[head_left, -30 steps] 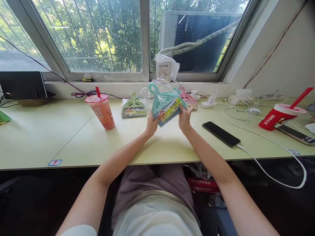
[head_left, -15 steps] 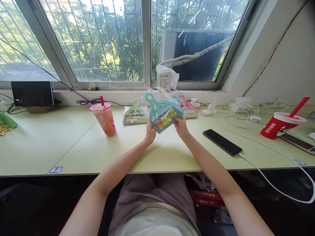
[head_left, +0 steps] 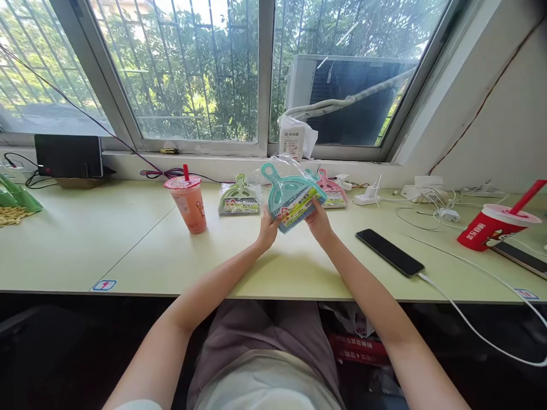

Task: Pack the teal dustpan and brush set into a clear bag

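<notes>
Glossy clear film wraps the smooth plastic dustpan [head_left: 282, 191]; the tabletop [head_left: 141, 256] looks smooth and satiny.

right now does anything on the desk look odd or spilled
No spill shows, but the white cable from the black phone droops past the front edge of the desk, looking easy to snag.

A pink drink cup [head_left: 188, 206] stood on the table [head_left: 141, 265], and a black phone [head_left: 390, 253] with a white cable [head_left: 427, 279] lay to the left of a red cup [head_left: 482, 229]
</notes>
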Demonstrator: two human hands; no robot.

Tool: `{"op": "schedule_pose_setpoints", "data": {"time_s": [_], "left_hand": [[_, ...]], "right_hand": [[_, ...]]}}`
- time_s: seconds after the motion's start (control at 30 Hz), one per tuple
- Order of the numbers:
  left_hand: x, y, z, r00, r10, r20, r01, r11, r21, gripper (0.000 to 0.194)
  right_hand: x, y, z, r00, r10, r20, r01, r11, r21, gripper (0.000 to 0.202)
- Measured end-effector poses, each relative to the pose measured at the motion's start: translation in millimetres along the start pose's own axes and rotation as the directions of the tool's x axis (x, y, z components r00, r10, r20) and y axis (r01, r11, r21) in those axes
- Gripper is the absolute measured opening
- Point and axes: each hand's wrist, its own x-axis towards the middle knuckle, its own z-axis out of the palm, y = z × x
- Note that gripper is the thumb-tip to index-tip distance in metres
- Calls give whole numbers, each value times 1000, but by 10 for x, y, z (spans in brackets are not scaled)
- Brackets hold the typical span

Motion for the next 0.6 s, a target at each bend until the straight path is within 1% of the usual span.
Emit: {"op": "schedule_pose_setpoints", "data": {"time_s": [0.07, 0.2, 0.27, 0.4, 0.6], "left_hand": [[-7, -6, 15, 1000, -7, 3, 7, 1000, -10, 40], [12, -20, 6, 1000, -6, -24, 5, 1000, -28, 42], [23, -26, -5, 999, -5, -39, 4, 999, -32, 43], [22, -28, -2, 998, -20, -53, 18, 999, -34, 45], [8, -53, 12, 998, -54, -46, 52, 998, -31, 43]], "right_hand": [[11, -29, -19, 1000, -14, 24, 14, 1000, -14, 41], [-34, -104, 7, 987, -20, 158, 31, 997, -71, 48], [-63, -121, 26, 981, -13, 195, 33, 994, -101, 49], [-74, -103, 18, 983, 7, 183, 26, 984, -177, 52], [-42, -36, -2, 992, -3, 128, 29, 978, -208, 63]]}}
